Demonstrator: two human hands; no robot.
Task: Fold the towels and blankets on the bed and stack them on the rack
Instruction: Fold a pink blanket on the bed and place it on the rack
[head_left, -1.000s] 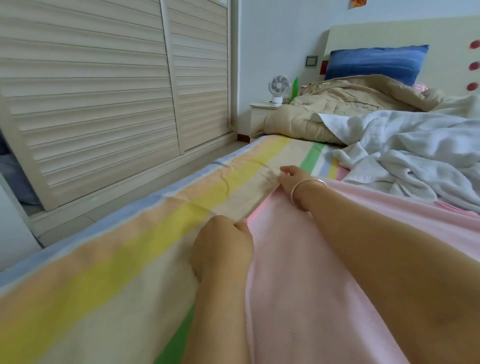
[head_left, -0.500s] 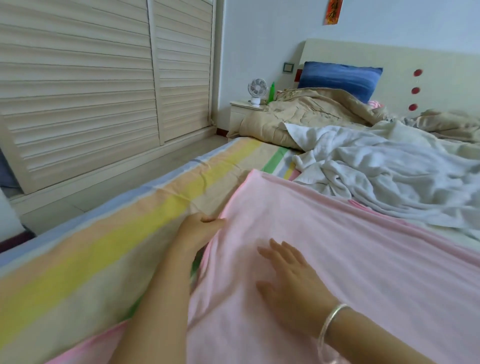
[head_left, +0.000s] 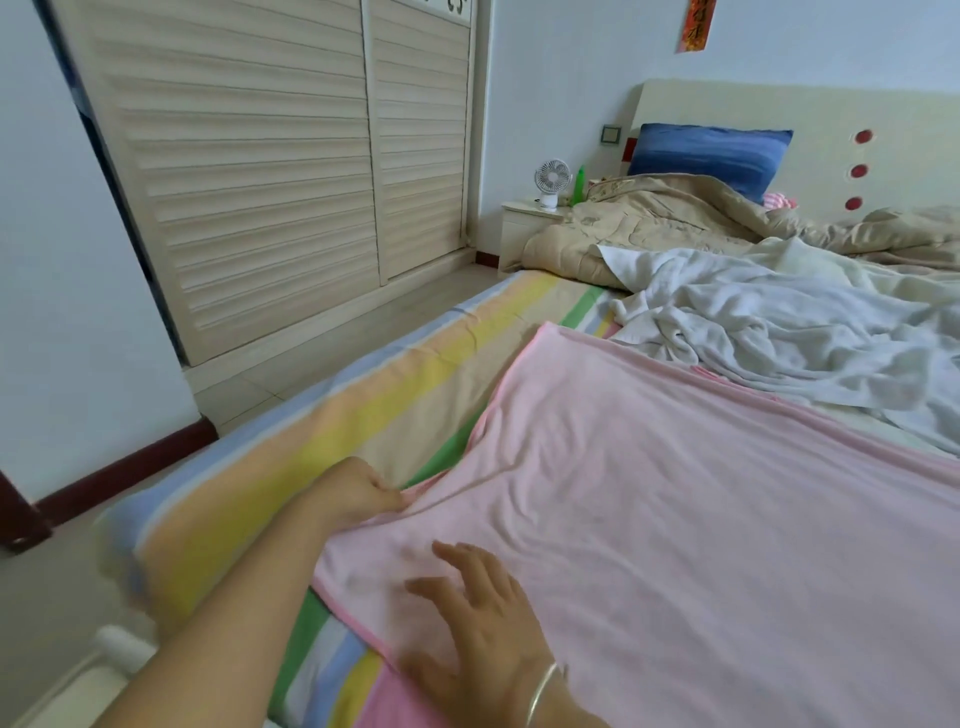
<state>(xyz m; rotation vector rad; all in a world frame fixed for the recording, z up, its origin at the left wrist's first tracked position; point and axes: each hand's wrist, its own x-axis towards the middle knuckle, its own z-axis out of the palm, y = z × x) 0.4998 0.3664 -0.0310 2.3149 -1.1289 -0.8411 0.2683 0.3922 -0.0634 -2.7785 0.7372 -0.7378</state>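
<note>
Slatted doors stand at your left. On the bed's striped sheet, your left hand pinches the edge of the soft pink blanket with curled fingers. Your right hand lies flat on it, fingers spread. A crumpled white towel lies just beside its far edge.

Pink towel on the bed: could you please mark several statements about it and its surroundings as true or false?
1. The left hand grips the edge of the pink terry towel. True.
2. The right hand lifts a corner of the towel. False: it rests flat on the towel, fingers spread.
3. The large white cloth is neatly folded. False: it lies crumpled beyond the pink towel.
4. A small white fan stands on the white bedside cabinet. True.
</note>
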